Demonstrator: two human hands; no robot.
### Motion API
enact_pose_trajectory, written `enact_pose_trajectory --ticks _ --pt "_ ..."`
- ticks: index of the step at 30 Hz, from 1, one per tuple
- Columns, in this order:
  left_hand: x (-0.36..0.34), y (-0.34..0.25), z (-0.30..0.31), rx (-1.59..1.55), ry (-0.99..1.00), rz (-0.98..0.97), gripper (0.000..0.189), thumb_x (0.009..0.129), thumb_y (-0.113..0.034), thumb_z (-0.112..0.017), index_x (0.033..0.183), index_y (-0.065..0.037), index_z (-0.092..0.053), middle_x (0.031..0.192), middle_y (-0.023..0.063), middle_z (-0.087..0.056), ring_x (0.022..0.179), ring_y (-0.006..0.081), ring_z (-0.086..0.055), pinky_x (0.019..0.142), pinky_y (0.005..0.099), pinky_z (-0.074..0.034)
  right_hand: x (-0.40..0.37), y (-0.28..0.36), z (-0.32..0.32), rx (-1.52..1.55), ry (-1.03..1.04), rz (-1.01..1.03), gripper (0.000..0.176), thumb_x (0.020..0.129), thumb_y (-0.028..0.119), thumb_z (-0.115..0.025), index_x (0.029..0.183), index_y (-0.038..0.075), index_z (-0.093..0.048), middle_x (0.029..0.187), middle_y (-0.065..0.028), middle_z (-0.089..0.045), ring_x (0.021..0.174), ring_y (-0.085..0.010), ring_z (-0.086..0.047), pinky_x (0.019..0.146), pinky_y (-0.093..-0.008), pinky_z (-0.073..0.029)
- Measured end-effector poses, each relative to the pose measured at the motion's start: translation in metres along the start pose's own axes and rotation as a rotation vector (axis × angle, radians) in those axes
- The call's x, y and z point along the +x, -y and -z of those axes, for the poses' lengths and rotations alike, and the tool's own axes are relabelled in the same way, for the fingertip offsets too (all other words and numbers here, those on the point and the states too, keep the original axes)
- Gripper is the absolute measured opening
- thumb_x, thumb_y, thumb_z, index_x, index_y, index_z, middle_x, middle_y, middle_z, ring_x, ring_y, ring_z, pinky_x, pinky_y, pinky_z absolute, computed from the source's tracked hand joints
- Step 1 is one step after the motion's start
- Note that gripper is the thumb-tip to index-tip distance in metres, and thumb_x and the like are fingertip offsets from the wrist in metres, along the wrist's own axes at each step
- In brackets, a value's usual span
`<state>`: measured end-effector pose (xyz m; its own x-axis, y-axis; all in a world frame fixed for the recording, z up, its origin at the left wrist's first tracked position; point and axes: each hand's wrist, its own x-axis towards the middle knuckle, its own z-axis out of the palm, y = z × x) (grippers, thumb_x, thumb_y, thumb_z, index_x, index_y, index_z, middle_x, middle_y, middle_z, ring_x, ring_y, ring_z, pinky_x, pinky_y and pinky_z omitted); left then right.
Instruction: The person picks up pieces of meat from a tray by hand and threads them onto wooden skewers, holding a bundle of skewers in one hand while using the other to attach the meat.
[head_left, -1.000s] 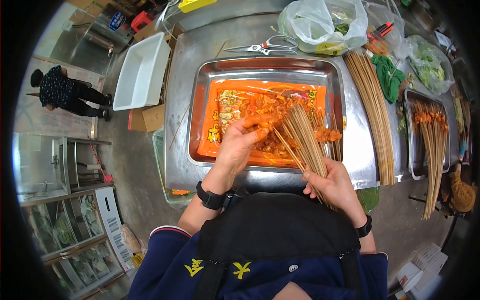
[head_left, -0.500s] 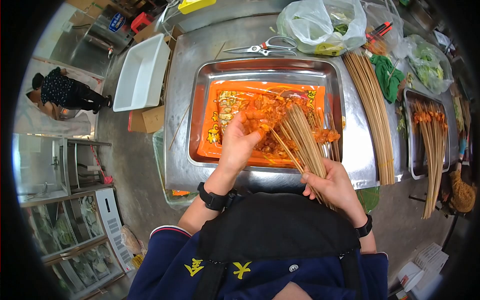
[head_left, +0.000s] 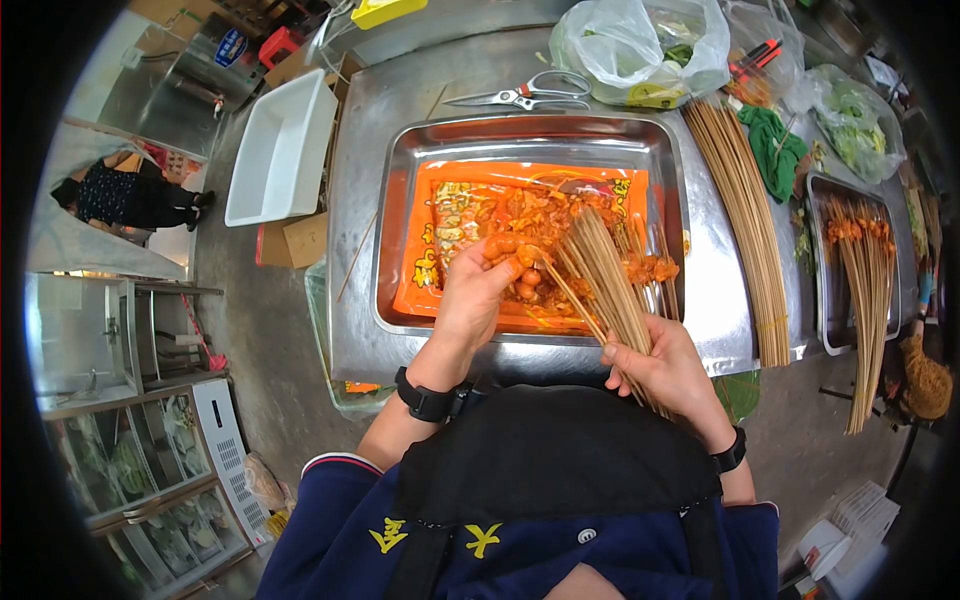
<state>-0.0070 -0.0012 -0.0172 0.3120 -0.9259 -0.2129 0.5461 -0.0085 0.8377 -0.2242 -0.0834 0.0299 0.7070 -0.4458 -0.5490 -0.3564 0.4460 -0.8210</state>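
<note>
My right hand (head_left: 665, 370) is wrapped round the lower ends of a bundle of thin wooden skewers (head_left: 603, 275), with one skewer (head_left: 574, 298) set apart toward the left. At that skewer's tip, my left hand (head_left: 474, 290) pinches a piece of red-sauced meat (head_left: 530, 257); its fingers are coated in orange sauce. Beneath both hands lies an orange printed packet (head_left: 420, 275) with more sauced meat (head_left: 525, 212) on it, inside a deep steel tray (head_left: 400, 165). Loaded skewers (head_left: 650, 268) rest at the tray's right side. The exact cut of meat cannot be made out.
Scissors (head_left: 522, 93) lie behind the tray. Bare skewers (head_left: 740, 230) are stacked to the right, near a green cloth (head_left: 772, 150) and plastic bags of greens (head_left: 650, 50). Another steel tray (head_left: 830, 325) holds loaded skewers. A white bin (head_left: 285, 150) and a person (head_left: 125, 195) are at left.
My left fingers have closed in on the meat at the skewer's tip. My right hand and its bundle have hardly moved. The person at far left has shifted posture.
</note>
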Motion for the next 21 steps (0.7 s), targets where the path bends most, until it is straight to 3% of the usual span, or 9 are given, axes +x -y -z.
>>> enact_pose_trajectory --ticks 5,8,11,13,21 --pt "-0.006 -0.009 -0.015 -0.047 -0.034 0.053 0.025 0.087 -0.014 -0.052 0.108 -0.001 -0.052 0.098 0.0066 -0.059 0.082 0.0139 -0.057 0.071 0.0276 -0.048 0.000 0.000 -0.001 0.004 -0.014 -0.002 0.013 0.082 0.007 -0.056 0.089 -0.003 -0.053 0.069 -0.0028 -0.054 0.056 -0.0087 -0.057 0.046 -0.0196 -0.046" --pt "-0.007 -0.007 -0.015 -0.093 -0.075 0.055 0.021 0.089 -0.013 -0.047 0.104 -0.001 -0.054 0.091 0.0063 -0.060 0.074 0.0130 -0.058 0.068 0.0265 -0.048 0.000 -0.001 -0.001 -0.007 -0.021 0.004 0.013 0.082 0.007 -0.056 0.090 -0.003 -0.053 0.070 -0.0025 -0.054 0.056 -0.0086 -0.057 0.046 -0.0195 -0.046" --pt "-0.005 -0.005 -0.010 -0.204 0.022 0.081 0.022 0.088 -0.013 -0.048 0.107 -0.001 -0.053 0.097 0.0064 -0.059 0.082 0.0138 -0.058 0.070 0.0283 -0.048 0.000 -0.001 -0.001 -0.008 -0.025 0.008 0.013 0.082 0.007 -0.056 0.090 -0.003 -0.053 0.070 -0.0026 -0.054 0.057 -0.0087 -0.057 0.046 -0.0194 -0.046" --pt "-0.004 -0.007 -0.017 -0.260 -0.108 0.085 0.024 0.088 -0.013 -0.048 0.109 -0.001 -0.051 0.103 0.0067 -0.058 0.091 0.0141 -0.056 0.075 0.0283 -0.047 0.000 0.000 -0.002 0.003 -0.035 0.021 0.011 0.080 0.005 -0.058 0.086 -0.002 -0.052 0.070 -0.0059 -0.056 0.054 -0.0109 -0.058 0.045 -0.0215 -0.047" --pt "-0.002 -0.001 -0.013 -0.286 -0.121 0.102 0.026 0.088 -0.014 -0.048 0.110 0.000 -0.050 0.108 0.0068 -0.056 0.100 0.0146 -0.053 0.084 0.0282 -0.044 -0.001 0.000 -0.004 -0.021 -0.007 0.003 0.011 0.080 0.005 -0.058 0.086 -0.002 -0.052 0.070 -0.0045 -0.055 0.054 -0.0099 -0.057 0.045 -0.0206 -0.046"
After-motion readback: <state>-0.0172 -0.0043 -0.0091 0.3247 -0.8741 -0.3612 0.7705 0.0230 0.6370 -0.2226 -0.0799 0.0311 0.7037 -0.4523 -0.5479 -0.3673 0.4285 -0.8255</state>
